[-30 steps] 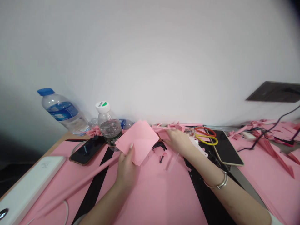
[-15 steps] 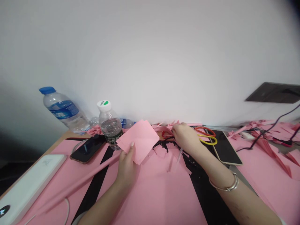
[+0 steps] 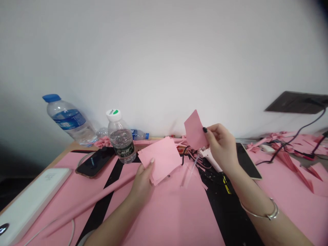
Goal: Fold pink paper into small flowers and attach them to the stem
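My left hand (image 3: 144,181) is closed on a small stack of pink paper squares (image 3: 162,157), thumb on top and the other fingers underneath. Between thumb and fingers, my right hand (image 3: 221,145) pinches a single pink paper piece (image 3: 195,130), raised and tilted to the right of the stack. Below the right hand lies a white hot glue gun (image 3: 211,159), partly covered by that hand, with a clear glue stick (image 3: 191,171) near it. Large pink paper sheets (image 3: 166,215) lie flat beneath both hands.
A bottle with a white cap (image 3: 121,140) and a phone (image 3: 96,162) stand left of the stack. Farther left are a blue-capped bottle (image 3: 70,118) and a white power bank (image 3: 36,201). A dark tablet (image 3: 247,160), pink scraps (image 3: 302,147) and a cable (image 3: 294,138) lie right.
My right hand has risen from the clutter at the back and now holds a pink paper piece. The glue gun has come into view. My left hand with the stack has shifted slightly right and down.
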Tool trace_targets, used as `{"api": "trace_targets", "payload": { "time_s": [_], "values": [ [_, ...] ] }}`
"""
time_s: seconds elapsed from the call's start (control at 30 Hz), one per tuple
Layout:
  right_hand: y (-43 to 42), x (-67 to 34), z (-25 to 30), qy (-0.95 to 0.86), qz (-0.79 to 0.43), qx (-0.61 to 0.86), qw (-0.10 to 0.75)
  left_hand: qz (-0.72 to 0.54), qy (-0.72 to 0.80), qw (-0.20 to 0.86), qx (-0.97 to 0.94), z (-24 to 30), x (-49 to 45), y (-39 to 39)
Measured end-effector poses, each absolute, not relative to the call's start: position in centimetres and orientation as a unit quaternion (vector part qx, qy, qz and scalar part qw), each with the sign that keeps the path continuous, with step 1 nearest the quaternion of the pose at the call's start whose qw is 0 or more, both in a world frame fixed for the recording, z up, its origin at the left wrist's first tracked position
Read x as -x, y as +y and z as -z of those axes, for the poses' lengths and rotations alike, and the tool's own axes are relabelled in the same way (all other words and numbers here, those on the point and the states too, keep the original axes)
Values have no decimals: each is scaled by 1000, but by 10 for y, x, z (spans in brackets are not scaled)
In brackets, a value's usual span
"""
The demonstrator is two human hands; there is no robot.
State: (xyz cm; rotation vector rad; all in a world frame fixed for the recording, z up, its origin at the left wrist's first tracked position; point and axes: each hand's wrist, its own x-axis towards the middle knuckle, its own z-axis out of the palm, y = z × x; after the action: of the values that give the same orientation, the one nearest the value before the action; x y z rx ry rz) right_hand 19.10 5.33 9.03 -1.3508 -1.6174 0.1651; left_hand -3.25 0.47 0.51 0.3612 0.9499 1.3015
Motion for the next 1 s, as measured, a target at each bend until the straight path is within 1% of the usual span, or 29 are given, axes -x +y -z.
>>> {"api": "trace_targets", "payload": {
  "time_s": [0.07,0.1,0.17,0.2,0.27,0.4,0.5,0.6,0.63,0.7,0.77,0.8,0.83,0.87,0.93,0.97,1.0],
  "values": [
    [43,-185,-81,-717,-4,529,455,-542,427,706,-160,-9,32,3],
    [38,-183,-75,-759,13,500,416,-527,430,715,-161,-11,31,3],
    [31,-179,-64,-853,36,396,339,-511,429,726,-166,-13,32,2],
    [28,-178,-58,-884,47,334,323,-507,424,732,-166,-14,32,2],
    [25,-176,-50,-918,54,266,288,-505,416,738,-164,-14,33,3],
    [22,-178,-42,-932,28,248,262,-507,405,743,-165,-13,33,6],
    [20,-180,-40,-930,-6,248,270,-508,402,742,-172,-10,33,6],
    [16,-179,-40,-925,-23,246,288,-516,432,713,-198,-9,32,4],
    [15,-180,-40,-917,-16,259,303,-518,442,702,-208,-8,32,3],
    [16,-182,-42,-876,23,330,351,-526,453,682,-230,-6,32,2],
    [21,-190,-46,-801,77,448,388,-534,452,667,-255,-3,32,0],
    [26,-197,-50,-764,100,509,383,-536,451,662,-267,-1,32,0],
    [31,-204,-55,-736,113,563,360,-538,448,658,-277,1,32,0],
    [37,-213,-60,-719,115,607,318,-538,445,657,-286,3,32,-1],
    [49,-231,-72,-710,102,665,209,-539,444,652,-295,5,33,0],
    [54,-239,-78,-704,99,681,174,-538,447,650,-298,6,33,0],
    [58,-244,-84,-703,106,684,167,-538,450,647,-299,6,33,0]
  ]
}}
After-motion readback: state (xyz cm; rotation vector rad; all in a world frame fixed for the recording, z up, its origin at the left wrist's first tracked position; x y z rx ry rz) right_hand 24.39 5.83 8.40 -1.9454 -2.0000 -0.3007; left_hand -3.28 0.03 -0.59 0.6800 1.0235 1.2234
